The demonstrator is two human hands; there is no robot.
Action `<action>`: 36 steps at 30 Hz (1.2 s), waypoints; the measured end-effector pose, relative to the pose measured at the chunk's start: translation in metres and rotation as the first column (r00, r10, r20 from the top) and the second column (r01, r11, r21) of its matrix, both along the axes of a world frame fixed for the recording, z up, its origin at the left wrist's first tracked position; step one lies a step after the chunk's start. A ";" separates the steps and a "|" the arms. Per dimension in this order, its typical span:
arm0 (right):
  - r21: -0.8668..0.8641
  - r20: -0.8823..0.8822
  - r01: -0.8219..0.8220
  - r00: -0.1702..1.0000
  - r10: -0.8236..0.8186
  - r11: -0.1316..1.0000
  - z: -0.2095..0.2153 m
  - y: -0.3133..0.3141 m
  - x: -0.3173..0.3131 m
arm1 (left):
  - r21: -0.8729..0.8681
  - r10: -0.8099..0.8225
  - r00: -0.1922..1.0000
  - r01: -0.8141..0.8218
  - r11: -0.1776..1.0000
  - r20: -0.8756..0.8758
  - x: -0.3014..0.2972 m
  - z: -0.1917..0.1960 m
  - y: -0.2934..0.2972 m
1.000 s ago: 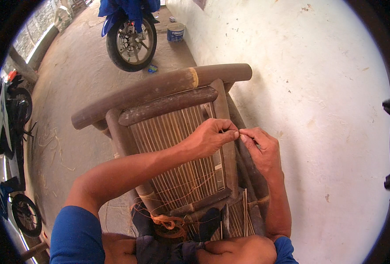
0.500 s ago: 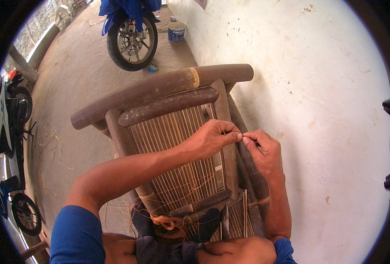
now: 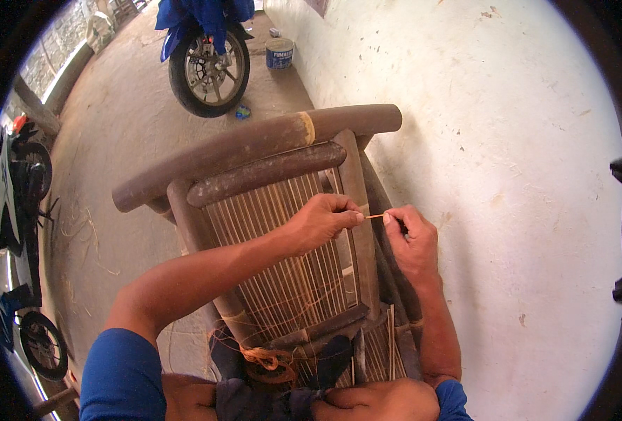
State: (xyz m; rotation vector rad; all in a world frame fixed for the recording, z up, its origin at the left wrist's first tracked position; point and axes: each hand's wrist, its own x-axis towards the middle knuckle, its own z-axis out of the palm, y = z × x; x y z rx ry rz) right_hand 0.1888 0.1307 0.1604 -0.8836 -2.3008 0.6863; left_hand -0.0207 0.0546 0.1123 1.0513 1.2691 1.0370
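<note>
A short span of thin orange string (image 3: 375, 216) runs taut between my two hands. My left hand (image 3: 328, 221) pinches one end between thumb and forefinger. At the other end, thumb and fingertips of my right hand (image 3: 413, 242) are closed on it. Both hands are above the right side of a brown bamboo chair (image 3: 262, 151) with a panel of thin slats (image 3: 276, 217). A tangled bundle of orange string (image 3: 269, 358) lies at the lower end of that panel, between my legs. Loose strands from it trail across the slats.
A pale wall (image 3: 528, 210) rises close on the right. Beyond the chair are a motorbike's front wheel (image 3: 209, 74) and a paint bucket (image 3: 279, 54). More motorbikes (image 3: 16, 196) stand along the left, and fibre scraps lie on the concrete floor (image 3: 107, 175).
My left hand has moved left, away from the right hand. Their fingertips, which were nearly touching, are now apart with a stretch of string showing between them.
</note>
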 end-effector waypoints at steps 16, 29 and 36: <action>0.151 -0.064 0.081 0.995 -0.072 0.985 -0.048 0.011 -0.018 | -0.132 0.187 0.927 -0.151 0.980 0.325 0.000 -0.008 -0.001; 0.199 0.011 -0.083 0.997 0.083 0.976 -0.053 -0.013 -0.031 | -0.043 0.213 0.949 -0.209 0.977 0.233 0.005 -0.006 -0.005; 0.107 0.032 -0.114 0.993 0.111 0.988 -0.033 -0.009 -0.023 | 0.167 0.083 0.967 -0.043 0.985 -0.240 -0.008 -0.006 -0.006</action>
